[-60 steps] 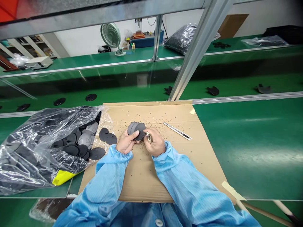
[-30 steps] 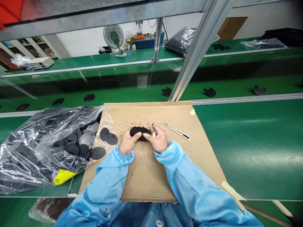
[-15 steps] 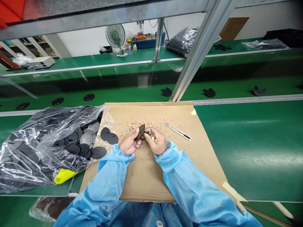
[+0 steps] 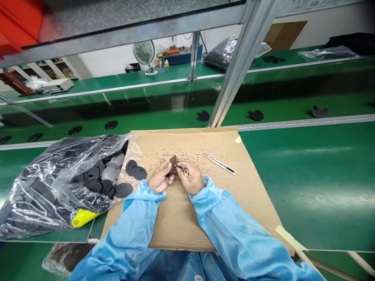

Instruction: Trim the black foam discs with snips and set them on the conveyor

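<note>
My left hand is closed on a dark round disc, held edge-on above the cardboard sheet. My right hand is closed round a small metal tool whose tip sits right beside the disc's edge. Both hands meet over the middle of the cardboard, among many tiny dark specks. Two loose discs lie just left of my left hand, and another disc lies nearer the bag.
A clear plastic bag full of dark discs lies open at the left. A slim metal blade rests on the cardboard to the right. Behind, single dark parts ride on a green conveyor belt. A slanted metal post rises behind the cardboard.
The disc was held flat facing me, then turned edge-on in my left hand. My right hand with the tool stayed against its rim. The view drifted slightly.
</note>
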Tool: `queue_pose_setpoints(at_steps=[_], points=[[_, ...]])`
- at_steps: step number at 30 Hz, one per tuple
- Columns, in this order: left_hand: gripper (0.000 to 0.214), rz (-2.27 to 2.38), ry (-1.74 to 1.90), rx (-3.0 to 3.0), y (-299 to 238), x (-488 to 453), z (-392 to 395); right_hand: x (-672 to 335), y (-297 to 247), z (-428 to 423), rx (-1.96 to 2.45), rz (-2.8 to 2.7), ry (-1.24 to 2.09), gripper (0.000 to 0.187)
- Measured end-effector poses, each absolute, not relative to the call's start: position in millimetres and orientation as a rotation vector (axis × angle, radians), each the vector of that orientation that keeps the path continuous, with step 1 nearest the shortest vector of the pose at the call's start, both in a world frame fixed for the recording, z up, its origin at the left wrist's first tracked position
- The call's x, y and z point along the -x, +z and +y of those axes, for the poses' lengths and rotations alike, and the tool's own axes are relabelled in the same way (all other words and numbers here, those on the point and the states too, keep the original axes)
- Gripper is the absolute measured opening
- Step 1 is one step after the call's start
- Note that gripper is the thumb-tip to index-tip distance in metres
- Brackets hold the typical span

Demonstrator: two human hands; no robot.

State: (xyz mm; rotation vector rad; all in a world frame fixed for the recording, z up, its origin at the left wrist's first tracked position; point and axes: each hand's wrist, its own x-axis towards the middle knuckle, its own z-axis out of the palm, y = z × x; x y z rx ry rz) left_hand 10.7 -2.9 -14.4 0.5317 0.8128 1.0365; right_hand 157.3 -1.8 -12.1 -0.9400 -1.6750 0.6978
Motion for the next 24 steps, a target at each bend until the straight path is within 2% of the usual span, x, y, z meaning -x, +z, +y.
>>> queue_pose_setpoints(at_steps=[13,24], points=[[0.035,0.640,1.083,-0.371,-10.0,11.6,-2.3,-161.2,-17.2,5.6,0.948,-1.496,0.795,0.014],[0.045,0.675,1.115,-0.438,-8.0,9.7,-4.6,-160.0,-20.3,6.2,0.965,-1.454,0.806,0.016]])
